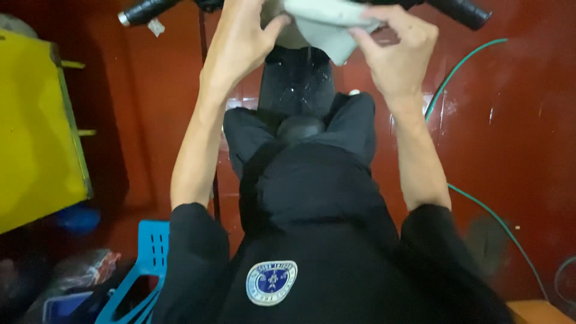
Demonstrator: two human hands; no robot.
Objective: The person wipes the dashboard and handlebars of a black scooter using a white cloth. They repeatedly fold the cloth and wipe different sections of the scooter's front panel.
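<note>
Mid-wipe, by the look of it: pale cloth [327,24] between the handlebar grips [459,12], pinched by left hand [243,39] and right hand [396,51]; probably needs firmer pressing next.

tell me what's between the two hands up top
A pale grey-green cloth spans the gap: the left hand and right hand each grip an end, seen in the head view.

Inside a small motorbike workshop or wash bay: glossy red floor [516,138] flecked with water, green hose [462,66] snaking across it, handlebar grips [144,11] overhead, yellow panel [33,126] and blue plastic crate [147,264] alongside.
</note>
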